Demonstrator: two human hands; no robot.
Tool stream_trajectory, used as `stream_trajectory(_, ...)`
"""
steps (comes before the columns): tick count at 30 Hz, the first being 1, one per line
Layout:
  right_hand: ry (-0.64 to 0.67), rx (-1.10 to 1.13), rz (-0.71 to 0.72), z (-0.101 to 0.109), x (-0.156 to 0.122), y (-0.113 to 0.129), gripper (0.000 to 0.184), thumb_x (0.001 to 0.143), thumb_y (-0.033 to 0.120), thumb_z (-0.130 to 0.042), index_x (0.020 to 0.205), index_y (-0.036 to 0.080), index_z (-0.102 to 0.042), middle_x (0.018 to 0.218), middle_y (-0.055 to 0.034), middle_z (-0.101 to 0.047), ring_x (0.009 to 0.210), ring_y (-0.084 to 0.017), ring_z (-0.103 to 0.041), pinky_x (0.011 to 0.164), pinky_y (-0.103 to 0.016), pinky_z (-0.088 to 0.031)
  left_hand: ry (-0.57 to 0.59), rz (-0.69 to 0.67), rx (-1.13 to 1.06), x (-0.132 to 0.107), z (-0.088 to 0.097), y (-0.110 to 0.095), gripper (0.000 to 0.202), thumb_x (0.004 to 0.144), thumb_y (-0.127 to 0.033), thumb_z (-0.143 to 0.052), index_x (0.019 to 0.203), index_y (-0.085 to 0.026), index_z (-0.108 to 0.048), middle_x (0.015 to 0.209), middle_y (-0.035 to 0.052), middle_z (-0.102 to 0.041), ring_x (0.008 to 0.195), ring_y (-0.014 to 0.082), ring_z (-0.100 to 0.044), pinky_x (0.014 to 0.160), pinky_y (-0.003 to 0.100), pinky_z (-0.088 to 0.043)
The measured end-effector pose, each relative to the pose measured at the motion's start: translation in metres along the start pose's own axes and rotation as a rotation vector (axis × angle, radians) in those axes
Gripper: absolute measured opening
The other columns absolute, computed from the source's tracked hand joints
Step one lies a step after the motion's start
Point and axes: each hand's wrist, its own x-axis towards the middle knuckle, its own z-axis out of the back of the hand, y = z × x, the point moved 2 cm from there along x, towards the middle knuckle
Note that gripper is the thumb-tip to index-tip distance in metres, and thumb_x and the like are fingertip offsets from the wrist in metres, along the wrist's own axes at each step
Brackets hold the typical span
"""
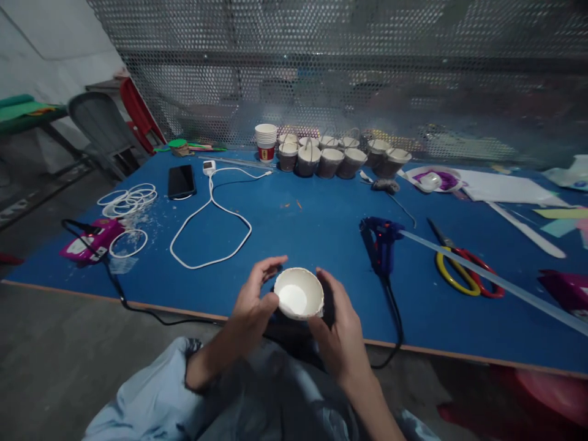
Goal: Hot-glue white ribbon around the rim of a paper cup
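A small white paper cup (297,295), its mouth tipped toward me, is held between both hands above the near edge of the blue table (321,226). My left hand (252,301) pinches its left rim with thumb and fingers. My right hand (337,324) wraps the cup's right side and back. A blue glue gun (382,242) with a long clear glue stick (487,278) lies just right of my hands. Red and yellow scissors (462,269) lie beyond it.
Several wrapped cups with handles (328,160) and a stack of paper cups (266,141) stand at the back by the perforated metal screen. A phone (180,181), a white cable (215,214), white rings (128,202), a pink tool (92,240) and paper sheets (500,187) lie around.
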Motion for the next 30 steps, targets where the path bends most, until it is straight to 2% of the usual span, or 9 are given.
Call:
stream_trajectory(2,-0.106,0.115,0.022,-0.001,-0.007,0.008,0.076,0.087,0.066,-0.04,0.146,0.019,-0.028,0.149,-0.0162,-0.034,0.136,-0.033,-0.033,0.109,-0.053,-0.03,-0.069,-0.107,-0.041,0.0,-0.002,-0.005,0.077,0.077,-0.071,-0.049,0.135,-0.022,-0.04,0.148,0.0099,-0.037,0.135,0.0274,-0.035,0.112,0.037,-0.028)
stream_trajectory(5,-0.166,0.2,0.094,-0.014,-0.013,0.018,0.074,0.094,0.056,-0.034,0.152,0.019,-0.007,0.158,-0.0123,-0.01,0.144,-0.031,-0.014,0.113,-0.053,-0.023,-0.086,-0.135,-0.085,0.002,-0.017,0.001,0.085,0.07,-0.07,-0.061,0.138,-0.024,-0.037,0.15,0.0091,-0.035,0.136,0.0289,-0.034,0.112,0.038,-0.028)
stream_trajectory(8,-0.129,0.132,0.106,-0.033,-0.011,0.016,0.076,0.095,0.054,-0.03,0.152,0.015,0.003,0.158,-0.0161,-0.005,0.144,-0.031,-0.014,0.11,-0.054,-0.028,-0.073,0.001,-0.143,0.005,-0.032,0.02,0.097,0.058,-0.071,-0.069,0.136,-0.022,-0.038,0.142,0.0129,-0.045,0.126,0.0318,-0.046,0.104,0.04,-0.039)
stream_trajectory(11,-0.149,-0.04,0.155,-0.038,-0.009,0.011,0.078,0.095,0.056,-0.025,0.151,0.012,0.007,0.156,-0.022,-0.01,0.141,-0.035,-0.022,0.105,-0.058,-0.032,-0.101,0.085,-0.127,0.005,-0.033,0.03,0.102,0.05,-0.068,-0.076,0.133,-0.021,-0.04,0.13,0.0124,-0.055,0.117,0.0317,-0.053,0.098,0.04,-0.044)
stream_trajectory(15,-0.139,-0.379,0.224,-0.033,-0.011,0.007,0.079,0.096,0.056,-0.018,0.15,0.003,0.004,0.148,-0.0297,-0.029,0.135,-0.036,-0.034,0.103,-0.062,-0.029,-0.093,0.186,-0.018,0.005,-0.025,0.023,0.094,0.045,-0.058,-0.082,0.124,-0.02,-0.047,0.118,0.0098,-0.061,0.105,0.0294,-0.059,0.088,0.037,-0.048)
stream_trajectory(20,-0.045,-0.657,0.291,-0.027,-0.019,-0.003,0.077,0.093,0.058,-0.031,0.142,-0.002,-0.029,0.136,-0.0328,-0.045,0.131,-0.041,-0.039,0.102,-0.067,-0.021,-0.006,0.248,0.232,0.005,-0.019,0.009,0.08,0.052,-0.04,-0.082,0.121,-0.018,-0.049,0.108,0.0069,-0.066,0.099,0.0269,-0.062,0.087,0.037,-0.049)
stream_trajectory(23,-0.058,-0.635,0.309,-0.019,-0.025,-0.006,0.081,0.091,0.061,-0.036,0.143,0.0,-0.027,0.136,-0.0319,-0.046,0.132,-0.041,-0.038,0.102,-0.067,-0.022,0.069,0.174,0.33,0.001,-0.01,0.002,0.08,0.057,-0.034,-0.081,0.128,-0.017,-0.047,0.124,0.0113,-0.061,0.116,0.0296,-0.055,0.1,0.043,-0.042)
stream_trajectory(26,-0.104,-0.486,0.285,-0.006,-0.03,0.002,0.081,0.092,0.056,-0.039,0.149,0.005,-0.014,0.144,-0.0279,-0.037,0.136,-0.037,-0.033,0.105,-0.063,-0.026,0.108,0.106,0.353,-0.004,0.006,-0.005,0.09,0.06,-0.032,-0.081,0.138,-0.02,-0.039,0.145,0.0141,-0.042,0.134,0.0324,-0.038,0.112,0.047,-0.028)
stream_trajectory(30,-0.244,-0.209,0.287,0.002,-0.027,0.019,0.069,0.096,0.046,-0.037,0.151,0.015,-0.011,0.155,-0.0182,-0.018,0.142,-0.032,-0.021,0.108,-0.056,-0.03,0.107,-0.075,0.078,-0.001,0.013,-0.012,0.075,0.078,-0.047,-0.066,0.142,-0.025,-0.034,0.152,0.0111,-0.033,0.139,0.0283,-0.032,0.114,0.045,-0.029)
